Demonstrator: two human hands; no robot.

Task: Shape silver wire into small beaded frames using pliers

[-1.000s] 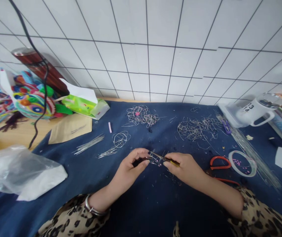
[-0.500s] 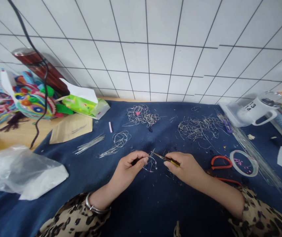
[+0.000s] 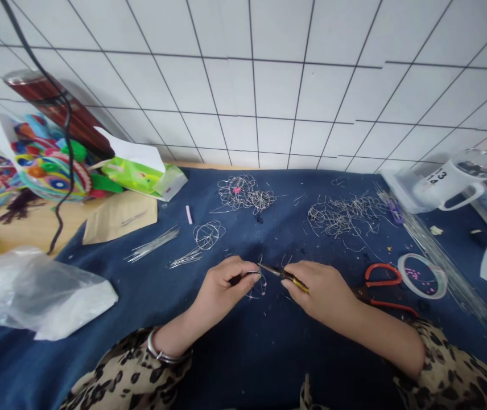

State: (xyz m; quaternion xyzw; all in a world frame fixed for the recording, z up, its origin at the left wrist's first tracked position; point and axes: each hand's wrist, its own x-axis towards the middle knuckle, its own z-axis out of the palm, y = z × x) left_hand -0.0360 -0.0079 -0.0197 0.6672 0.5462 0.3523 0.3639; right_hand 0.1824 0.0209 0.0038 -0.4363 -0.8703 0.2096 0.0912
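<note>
Between thumb and forefinger, my left hand (image 3: pixel 225 285) pinches a thin wire loop with small pink beads (image 3: pixel 263 288), which hangs just past the fingertips. My right hand (image 3: pixel 322 290) is wrapped round the yellow-and-black handles of fine-nosed pliers (image 3: pixel 274 270). The pliers' tip points left and meets or nearly meets the wire above my left fingertips; which, I cannot tell. Beyond the hands lie a round coil of wire (image 3: pixel 209 235) and wire flowers (image 3: pixel 238 192), one with a pink centre. Right of these is a tangled heap of wire (image 3: pixel 341 216).
Red-handled scissors (image 3: pixel 383 274) and a round dish of pink beads (image 3: pixel 422 276) lie by my right forearm. Long straight wires (image 3: pixel 444 262) and a white mug (image 3: pixel 454 185) are farther right. At left are a plastic bag (image 3: pixel 42 293), a paper envelope (image 3: pixel 122 219) and short wires (image 3: pixel 153 244).
The beaded wire loop has turned a little in my left fingers, and the pliers' tip has shifted slightly left and down against it. The camera view has tilted slightly.
</note>
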